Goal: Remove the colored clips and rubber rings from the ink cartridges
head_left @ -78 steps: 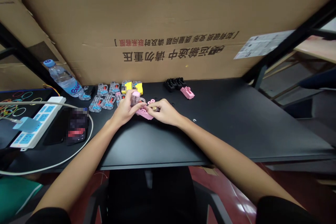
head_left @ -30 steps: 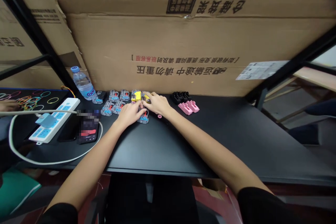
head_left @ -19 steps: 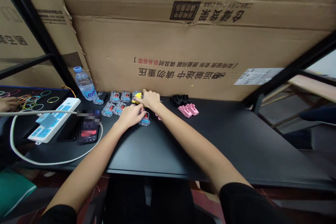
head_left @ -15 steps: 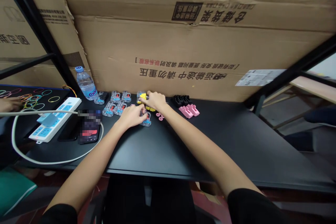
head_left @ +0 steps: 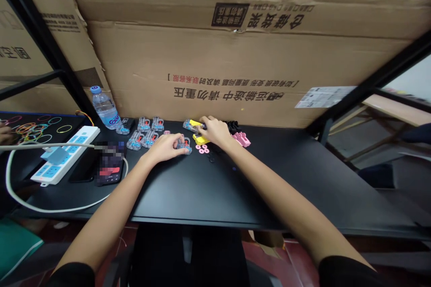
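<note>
My left hand (head_left: 166, 147) curls over a transparent plastic casing with blue and red parts (head_left: 184, 145), its fingertips on the casing. My right hand (head_left: 213, 131) is further back, its fingers over a transparent casing with a yellow part (head_left: 190, 125). A loose yellow piece (head_left: 199, 139) lies just under that hand. Several pink washers (head_left: 202, 149) sit on the black tabletop (head_left: 188, 193) in front of it. Several more transparent casings (head_left: 144, 139) stand in rows left of my left hand. Pink moulded parts (head_left: 241, 139) and black parts (head_left: 232, 126) lie to the right.
A water bottle (head_left: 105, 114), a blurred phone (head_left: 109, 169) and a white power strip (head_left: 63, 154) with its cable are on the left. Another person's hand (head_left: 4, 133) is by coloured rubber bands on a black mat (head_left: 40, 128). Cardboard boxes (head_left: 215, 54) stand behind.
My right hand has moved right along the table, and the yellow piece and casing now lie further right. Pink washers have appeared in front of it. My left hand stays at the same casing.
</note>
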`<act>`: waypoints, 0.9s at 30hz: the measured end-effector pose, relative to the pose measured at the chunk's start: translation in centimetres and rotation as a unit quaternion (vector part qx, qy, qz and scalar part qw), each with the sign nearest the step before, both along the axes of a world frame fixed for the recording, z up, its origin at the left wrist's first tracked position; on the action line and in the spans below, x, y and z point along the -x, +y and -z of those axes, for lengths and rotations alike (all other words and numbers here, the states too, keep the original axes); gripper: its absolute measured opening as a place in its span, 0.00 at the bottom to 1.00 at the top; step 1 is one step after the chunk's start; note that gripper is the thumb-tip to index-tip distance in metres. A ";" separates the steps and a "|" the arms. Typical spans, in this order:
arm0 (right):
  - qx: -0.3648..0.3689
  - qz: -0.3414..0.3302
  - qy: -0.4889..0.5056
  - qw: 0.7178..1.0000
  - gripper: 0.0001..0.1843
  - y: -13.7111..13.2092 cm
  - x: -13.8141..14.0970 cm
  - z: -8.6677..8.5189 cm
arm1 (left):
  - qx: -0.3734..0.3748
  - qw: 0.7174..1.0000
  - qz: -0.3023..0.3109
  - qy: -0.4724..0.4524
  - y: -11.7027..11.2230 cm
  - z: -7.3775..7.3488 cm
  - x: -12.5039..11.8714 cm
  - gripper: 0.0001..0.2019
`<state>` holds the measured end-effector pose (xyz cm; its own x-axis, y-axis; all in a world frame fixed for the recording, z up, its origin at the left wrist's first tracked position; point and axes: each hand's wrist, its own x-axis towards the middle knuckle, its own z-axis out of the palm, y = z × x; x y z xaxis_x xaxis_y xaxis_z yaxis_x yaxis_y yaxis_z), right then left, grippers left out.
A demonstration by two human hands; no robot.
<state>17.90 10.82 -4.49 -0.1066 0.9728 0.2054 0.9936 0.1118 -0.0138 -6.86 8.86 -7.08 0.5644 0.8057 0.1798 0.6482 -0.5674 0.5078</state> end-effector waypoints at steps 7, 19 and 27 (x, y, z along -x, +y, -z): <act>0.006 -0.035 0.021 0.999 0.23 -3.2 -0.2 -0.7 | -0.092 0.996 0.001 0.001 -0.5 0.2 -0.6 0.13; 0.038 -0.029 0.041 0.998 0.31 -3.6 -2.2 1.5 | -0.120 0.990 -0.012 0.078 -0.3 1.3 -0.5 0.21; 0.065 -0.061 0.058 0.994 0.29 -2.6 -3.0 1.1 | -0.114 0.990 -0.023 0.080 0.0 1.9 -0.5 0.27</act>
